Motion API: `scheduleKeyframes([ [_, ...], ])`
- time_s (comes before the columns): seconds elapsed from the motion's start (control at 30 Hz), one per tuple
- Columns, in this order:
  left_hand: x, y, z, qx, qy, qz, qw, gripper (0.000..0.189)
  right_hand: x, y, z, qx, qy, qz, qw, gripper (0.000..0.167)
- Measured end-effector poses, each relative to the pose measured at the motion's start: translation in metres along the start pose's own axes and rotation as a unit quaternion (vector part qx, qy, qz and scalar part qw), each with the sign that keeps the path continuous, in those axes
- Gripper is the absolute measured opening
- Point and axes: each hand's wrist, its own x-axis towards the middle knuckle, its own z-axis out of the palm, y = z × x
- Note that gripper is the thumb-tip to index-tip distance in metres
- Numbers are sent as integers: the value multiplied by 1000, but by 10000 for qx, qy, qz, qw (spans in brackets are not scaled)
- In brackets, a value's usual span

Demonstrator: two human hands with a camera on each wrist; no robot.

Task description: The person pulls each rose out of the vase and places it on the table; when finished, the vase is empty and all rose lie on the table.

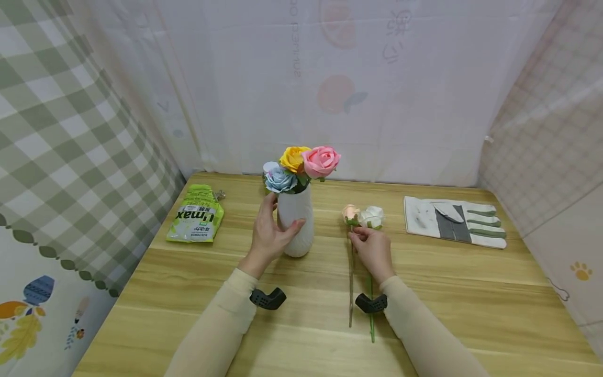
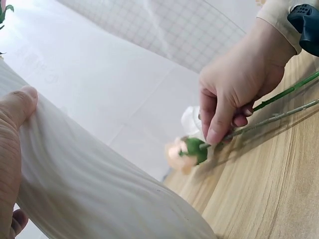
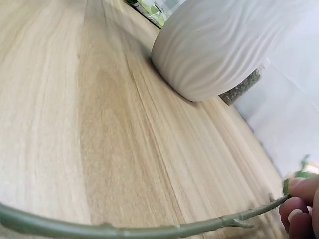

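Vase (image 1: pixel 301 208) between pouch (image 1: pixel 195 215) and glove (image 1: pixel 455 229)

Your left hand (image 1: pixel 270 234) curves in a wide grip, your right hand (image 1: pixel 375 251) pinches, and both sleeved forearms (image 1: pixel 214 330) extend forward.

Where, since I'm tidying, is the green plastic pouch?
In the head view, the pouch is left of the white ribbed vase, near the wooden table's left edge.

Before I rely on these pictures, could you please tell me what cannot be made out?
Left hand: partly hidden behind the vase, head view.
Pink rose: lower stem, hidden by the vase, head view.
Peach rose: blurred, left wrist view.
Right hand: cut off by right edge, right wrist view.
Bag: smallest print, too small, head view.
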Motion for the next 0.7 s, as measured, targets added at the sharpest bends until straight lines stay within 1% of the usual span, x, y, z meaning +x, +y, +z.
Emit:
scheduleKeyframes([
  [0.17,0,0,-1,25,-8,4,10000,82,-2,0,0,-77,7,-55,10000,19],
  [0.27,0,0,-1,35,-24,-40,10000,82,-4,-5,-5,-57,13,-83,9999,18],
  [0.33,0,1,-1,60,-20,-56,10000,81,-5,-11,-10,-21,46,-187,9998,19],
  [0.37,0,1,-1,62,-13,-54,10000,81,-6,-14,-13,-2,96,-309,9995,19],
  [0.43,0,2,-1,90,-31,-64,9999,81,-8,-21,-20,95,249,-696,9972,20],
  [0.5,0,2,-1,110,-75,-82,9999,81,-9,-28,-26,220,465,-1292,9903,20],
  [0.57,0,2,-1,116,-115,-102,9998,81,-10,-37,-32,448,673,-1938,9777,17],
  [0.63,0,2,-1,111,-110,-132,9998,81,-9,-48,-36,739,804,-2494,9622,15],
  [0.67,-1,2,-1,90,-90,-146,9998,80,-8,-54,-37,894,809,-2690,9555,14],
  [0.7,-1,3,-1,70,-60,-164,9998,79,-7,-61,-38,1083,780,-2802,9506,14],
])
